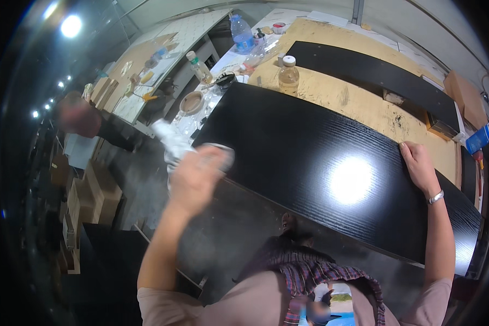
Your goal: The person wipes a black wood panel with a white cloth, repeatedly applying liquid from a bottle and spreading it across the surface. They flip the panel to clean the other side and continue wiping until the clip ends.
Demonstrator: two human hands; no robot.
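Observation:
A long, glossy black wood-grain panel (288,146) lies across the workbench in front of me, its near edge jutting over the floor. My left hand (198,176), smeared by motion, grips a white cloth (174,142) at the panel's left end; part of the cloth sticks out beyond the edge. On the far right edge of the panel rests my right hand (414,160), thumb and fingers curled over the rim. Light glares off the black surface close to that hand.
A bottle of yellowish liquid (289,76) stands just behind the panel. Another black panel (364,70) lies farther back on the bench. A round tub (192,102) and a green-capped bottle (200,68) sit at the left. Cardboard pieces (95,195) stand on the floor; another person (81,117) is beyond.

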